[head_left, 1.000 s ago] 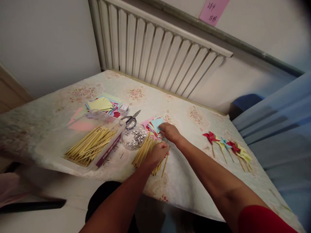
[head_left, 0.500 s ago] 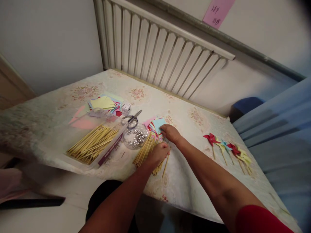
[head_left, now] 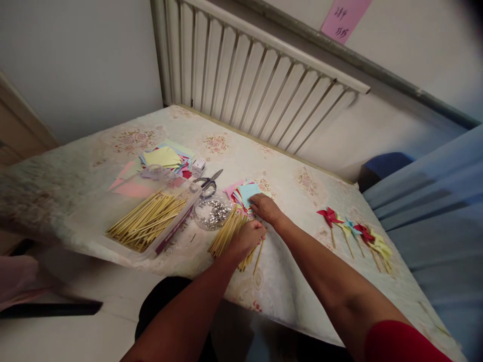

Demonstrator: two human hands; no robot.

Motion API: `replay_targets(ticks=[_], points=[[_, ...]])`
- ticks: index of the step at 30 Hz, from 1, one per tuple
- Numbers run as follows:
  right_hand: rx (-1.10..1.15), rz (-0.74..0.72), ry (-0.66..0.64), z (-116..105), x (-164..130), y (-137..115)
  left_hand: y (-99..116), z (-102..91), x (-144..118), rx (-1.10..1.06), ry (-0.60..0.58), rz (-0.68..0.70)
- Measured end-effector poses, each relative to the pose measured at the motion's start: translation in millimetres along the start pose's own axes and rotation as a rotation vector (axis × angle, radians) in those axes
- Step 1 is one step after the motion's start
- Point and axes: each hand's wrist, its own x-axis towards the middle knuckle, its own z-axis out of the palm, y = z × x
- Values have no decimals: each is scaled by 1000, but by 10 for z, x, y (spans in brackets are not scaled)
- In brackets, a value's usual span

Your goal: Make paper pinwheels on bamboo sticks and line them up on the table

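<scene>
Sticks (head_left: pixel 226 235) lie in a loose heap under your left hand (head_left: pixel 247 236), which rests on their right part with the fingers curled down; you cannot tell from this angle whether they are pinched on one stick or only pressing the heap. Your right hand (head_left: pixel 266 208) sits just beyond, fingertips flat on the stack of coloured paper squares (head_left: pixel 245 193), not closed around any sheet that shows.

Risks, as a judgement: the heap reaches toward the near edge of the table (head_left: pixel 287 296), and one stick already lies askew at its right side, so a sideways drag of your left hand could roll several off the cloth. The squares are fanned and thin; a press with a slide could lift two at once or push the stack apart. The clear dish of small silver pieces (head_left: pixel 213 213) touches the far end of the sticks, so a nudge there could tip or scatter it. The scissors (head_left: pixel 209 183) lie just behind the dish. The finished pinwheels (head_left: pixel 352 229) are well apart to your right, clear of both arms.
</scene>
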Motion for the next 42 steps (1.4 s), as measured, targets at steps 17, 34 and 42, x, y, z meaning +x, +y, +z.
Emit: replay_targets(ticks=[17, 34, 42], points=[[-43, 2, 23, 79, 11, -7, -4, -2, 1, 20, -1, 5], [0, 5, 6, 95, 12, 2, -51, -32, 30, 67, -7, 38], [2, 9, 14, 111, 18, 3, 32, -35, -14, 80, -2, 21]])
